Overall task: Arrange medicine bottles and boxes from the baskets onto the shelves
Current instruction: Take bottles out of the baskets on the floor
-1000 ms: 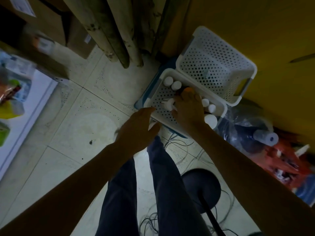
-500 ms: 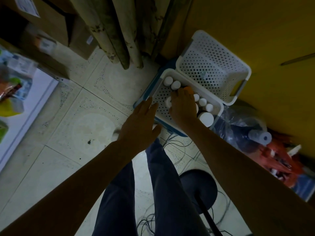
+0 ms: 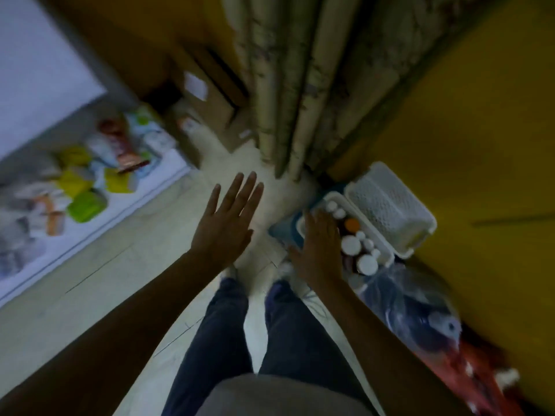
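Left hand [image 3: 225, 226] spread, released, over floor. Right hand [image 3: 321, 250] flat, fingers straight, grasping nothing visible, at left rim of near basket [image 3: 387, 256]. White-capped bottles [image 3: 351, 246] stand inside, just right of it. Best: curl round one bottle body, lift straight up, carry left to shelf [image 3: 162, 178].

Left hand [image 3: 228, 226] spread — bottles [image 3: 350, 245] in basket [image 3: 333, 196].
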